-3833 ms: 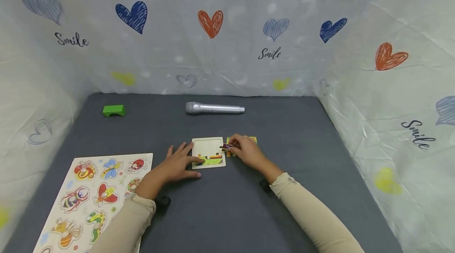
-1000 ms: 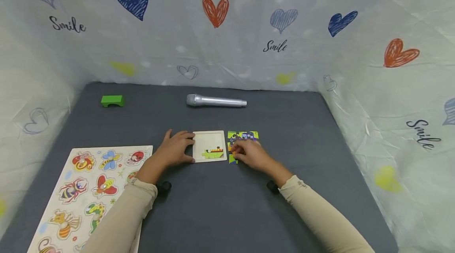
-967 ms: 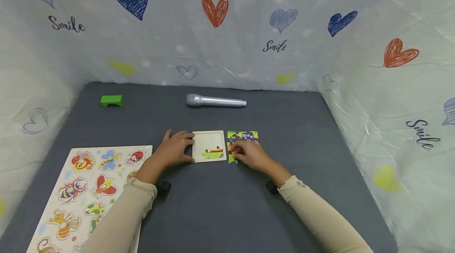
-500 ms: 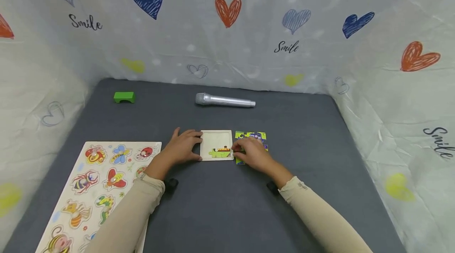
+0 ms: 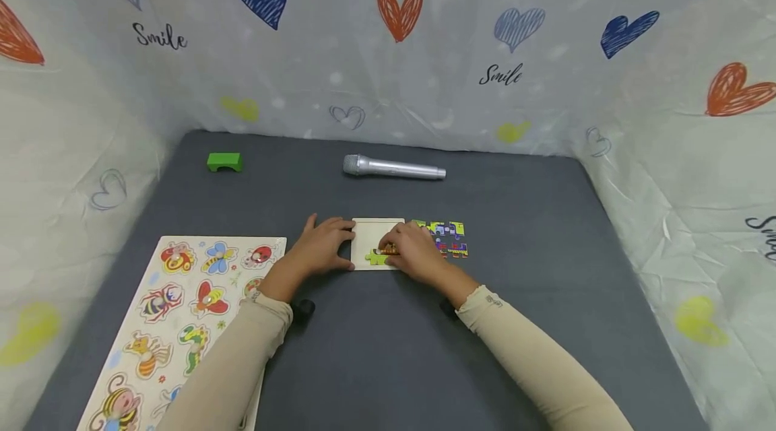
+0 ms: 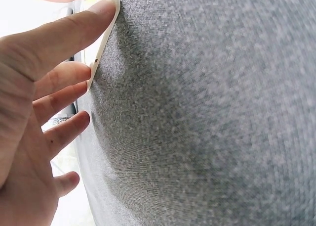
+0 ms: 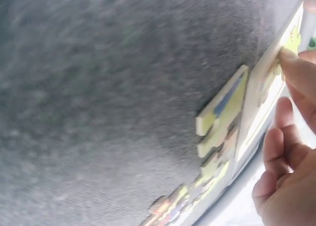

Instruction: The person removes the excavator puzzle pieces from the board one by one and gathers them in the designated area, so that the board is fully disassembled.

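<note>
A small square wooden puzzle tray (image 5: pixel 366 232) lies mid-table, with green and red-brown pieces in its near part. My left hand (image 5: pixel 323 243) rests against its left edge; in the left wrist view the thumb (image 6: pixel 84 30) touches the rim and the fingers are fairly straight. Over the near right part, my right hand (image 5: pixel 419 254) appears to pinch a small puzzle piece between thumb and index finger, mostly hidden by the fingers. In the right wrist view the thumb (image 7: pixel 298 70) is at the tray. Several loose colourful jigsaw pieces (image 5: pixel 456 229) lie right beside the tray.
A large insect puzzle board (image 5: pixel 188 289) lies at the left, partly under the left forearm. Toward the back of the dark grey table (image 5: pixel 376 350) are a silver microphone (image 5: pixel 397 168) and a green arch block (image 5: pixel 224 161). A heart-printed cloth hangs behind.
The right hand has moved left from the loose pieces onto the tray. The left hand moved from over the tray to its left edge and stays there. The head view has shifted slightly.
</note>
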The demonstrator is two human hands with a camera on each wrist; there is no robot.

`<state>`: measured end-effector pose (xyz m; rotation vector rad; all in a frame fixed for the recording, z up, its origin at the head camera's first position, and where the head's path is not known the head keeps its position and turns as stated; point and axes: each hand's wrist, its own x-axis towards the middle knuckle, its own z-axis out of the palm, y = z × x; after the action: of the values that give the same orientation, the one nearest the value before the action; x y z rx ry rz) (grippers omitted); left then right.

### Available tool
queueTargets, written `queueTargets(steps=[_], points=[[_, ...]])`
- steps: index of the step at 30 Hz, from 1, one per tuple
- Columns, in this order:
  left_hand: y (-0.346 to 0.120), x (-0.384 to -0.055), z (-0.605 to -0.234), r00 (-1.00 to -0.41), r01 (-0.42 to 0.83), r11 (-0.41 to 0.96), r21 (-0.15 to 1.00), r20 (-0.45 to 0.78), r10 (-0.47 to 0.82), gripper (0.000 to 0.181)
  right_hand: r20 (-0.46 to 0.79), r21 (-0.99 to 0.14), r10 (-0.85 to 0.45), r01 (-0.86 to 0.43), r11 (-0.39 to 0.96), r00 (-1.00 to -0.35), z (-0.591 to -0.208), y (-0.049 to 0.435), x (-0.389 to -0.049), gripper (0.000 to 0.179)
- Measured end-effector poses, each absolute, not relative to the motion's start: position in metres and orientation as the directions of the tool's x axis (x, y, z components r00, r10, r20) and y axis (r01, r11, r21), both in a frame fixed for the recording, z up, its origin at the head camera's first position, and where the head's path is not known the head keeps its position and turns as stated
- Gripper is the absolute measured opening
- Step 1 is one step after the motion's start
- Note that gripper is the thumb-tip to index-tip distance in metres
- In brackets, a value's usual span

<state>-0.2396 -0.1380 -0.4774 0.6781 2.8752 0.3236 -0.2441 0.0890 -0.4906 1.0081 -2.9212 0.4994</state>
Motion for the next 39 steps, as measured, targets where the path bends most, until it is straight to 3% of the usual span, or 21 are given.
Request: queueTargets(steps=[7, 13, 16, 19, 23, 29, 39], points=[[-0.139, -0.24, -0.476, -0.883, 0.417, 0.875, 0.248, -0.118, 0.454, 0.068, 0.145, -0.309, -0.577, -0.591, 0.745, -0.804, -0.484, 0.086, -0.24, 0.013], [-0.131, -0.244, -0.479, -0.876, 0.431, 0.862, 0.267, -0.105, 0.47, 0.067, 0.284, -0.217, -0.605, -0.664, 0.715, -0.744, -0.483, 0.098, -0.231, 0.006], [-0.131, -0.245, -0.481, -0.88, 0.425, 0.866, 0.265, -0.103, 0.464, 0.067, 0.292, -0.268, -0.587, -0.654, 0.708, -0.755, -0.478, 0.11, -0.231, 0.005], [-0.133, -0.244, -0.482, -0.885, 0.417, 0.87, 0.262, -0.102, 0.455, 0.068, 0.232, -0.383, -0.504, -0.554, 0.739, -0.832, -0.471, 0.134, -0.234, 0.005], [-0.135, -0.243, -0.482, -0.884, 0.418, 0.869, 0.266, -0.103, 0.457, 0.068, 0.056, -0.473, -0.393, -0.371, 0.799, -0.918, -0.47, 0.178, -0.236, 0.006], [-0.147, -0.239, -0.479, -0.892, 0.407, 0.877, 0.255, -0.098, 0.442, 0.068, -0.09, -0.506, -0.438, -0.338, 0.794, -0.894, -0.478, 0.195, -0.234, 0.01], [-0.136, -0.24, -0.481, -0.879, 0.434, 0.86, 0.269, -0.08, 0.469, 0.067, -0.048, -0.48, -0.404, -0.333, 0.811, -0.913, -0.478, 0.193, -0.229, 0.009]])
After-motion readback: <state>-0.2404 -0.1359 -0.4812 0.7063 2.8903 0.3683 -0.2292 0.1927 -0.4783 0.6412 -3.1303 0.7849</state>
